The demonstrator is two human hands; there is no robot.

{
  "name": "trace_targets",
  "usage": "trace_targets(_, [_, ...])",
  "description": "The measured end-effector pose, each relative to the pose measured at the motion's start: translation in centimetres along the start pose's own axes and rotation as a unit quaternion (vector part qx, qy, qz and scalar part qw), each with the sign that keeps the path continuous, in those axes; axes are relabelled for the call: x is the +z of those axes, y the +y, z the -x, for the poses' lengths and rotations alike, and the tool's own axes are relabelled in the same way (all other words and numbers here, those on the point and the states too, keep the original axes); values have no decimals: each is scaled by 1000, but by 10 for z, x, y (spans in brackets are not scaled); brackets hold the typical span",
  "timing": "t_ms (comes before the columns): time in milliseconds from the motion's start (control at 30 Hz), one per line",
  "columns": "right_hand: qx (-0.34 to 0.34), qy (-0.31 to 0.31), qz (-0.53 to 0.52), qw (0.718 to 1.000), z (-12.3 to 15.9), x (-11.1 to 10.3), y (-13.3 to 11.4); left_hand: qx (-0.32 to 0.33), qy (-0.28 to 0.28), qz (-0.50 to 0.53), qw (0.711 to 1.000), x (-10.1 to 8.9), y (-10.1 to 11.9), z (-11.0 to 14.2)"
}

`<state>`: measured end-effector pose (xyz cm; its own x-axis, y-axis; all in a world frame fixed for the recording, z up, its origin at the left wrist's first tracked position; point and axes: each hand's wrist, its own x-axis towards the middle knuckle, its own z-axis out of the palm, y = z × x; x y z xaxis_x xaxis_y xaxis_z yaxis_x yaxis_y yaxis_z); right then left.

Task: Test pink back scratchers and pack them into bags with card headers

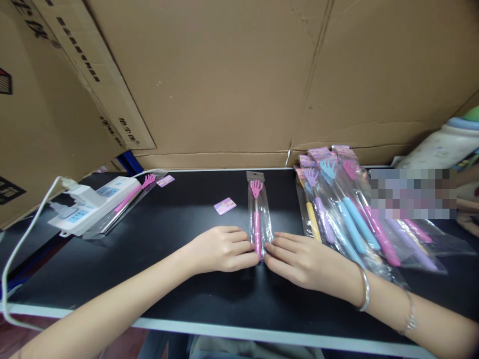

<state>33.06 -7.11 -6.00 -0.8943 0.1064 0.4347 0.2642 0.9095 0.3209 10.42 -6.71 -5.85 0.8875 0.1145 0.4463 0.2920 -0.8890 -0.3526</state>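
Note:
In the middle of the black table lies a pink back scratcher [257, 219] in a clear plastic bag [268, 224], its claw end pointing away from me. My left hand [226, 249] is closed at the lower left of the bag, fingers together against the handle's end. At the lower right edge, my right hand [299, 257] is closed on the plastic, wearing a silver bangle. Both thumbs are mostly hidden. A small pink-purple card [225, 206] lies flat to the left of the bag.
Several bagged back scratchers [352, 219] in various colours are heaped at right. A white power strip [95, 204] with plugs and cable sits at left, beside another bagged pink scratcher [129, 202] and a card [165, 181]. Cardboard [224, 80] walls the back. A pale bottle [437, 147] leans at far right.

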Motion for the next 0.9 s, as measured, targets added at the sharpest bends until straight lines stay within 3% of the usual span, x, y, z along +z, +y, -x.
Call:
trace_targets(367, [-9, 6, -13, 1000, 0, -3, 2, -17, -4, 31, 999, 1, -1, 0])
trace_targets(900, [35, -49, -40, 997, 3, -4, -2, -90, -39, 108, 989, 0, 2, 1])
